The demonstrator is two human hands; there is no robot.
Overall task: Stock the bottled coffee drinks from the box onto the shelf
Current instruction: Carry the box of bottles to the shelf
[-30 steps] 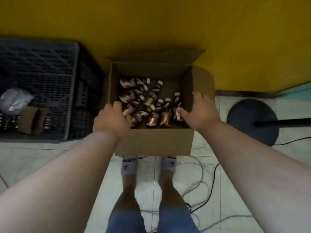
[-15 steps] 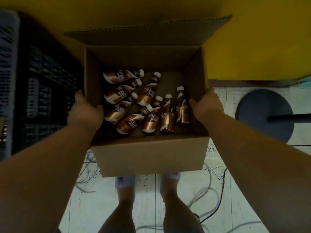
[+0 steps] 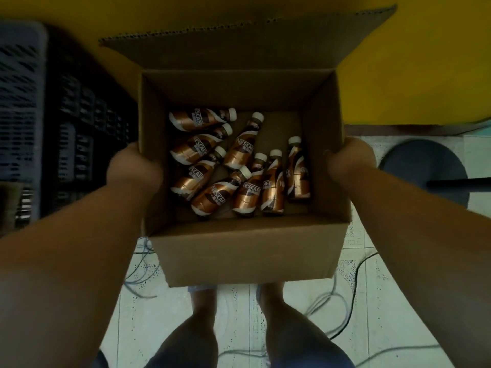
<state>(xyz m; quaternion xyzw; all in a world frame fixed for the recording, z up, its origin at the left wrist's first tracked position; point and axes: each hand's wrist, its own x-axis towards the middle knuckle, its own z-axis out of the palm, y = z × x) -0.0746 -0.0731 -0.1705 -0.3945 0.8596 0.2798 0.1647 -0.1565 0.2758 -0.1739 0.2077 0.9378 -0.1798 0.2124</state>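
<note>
both hands are clamped on the cardboard box [image 3: 249, 251] now, left hand [image 3: 132, 170] wrapped over the left wall, right hand [image 3: 350, 162] over the right wall, fingers closed around the cardboard edges. so i'm gripping the box itself, not a bottle.

big change from a second ago: back then the box sat on the floor and my hands were just reaching in over the rim. half a second ago it was already coming up, and now it's higher again and fills most of the view, with its bottom edge hanging over my legs. looks like the whole box is being carried rather than picked from bottle by bottle.

the coffee bottles [image 3: 239, 166] are all inside, lying on their sides in a loose pile on the box floor, brown labels and white caps, maybe nine of them. count looks the same as before, so nothing is stocked yet.

dark plastic crate [image 3: 66, 123] sits to the left, yellow wall [image 3: 425, 62] behind. no shelf in view, so my guess is next step is walking the box over to it.
</note>
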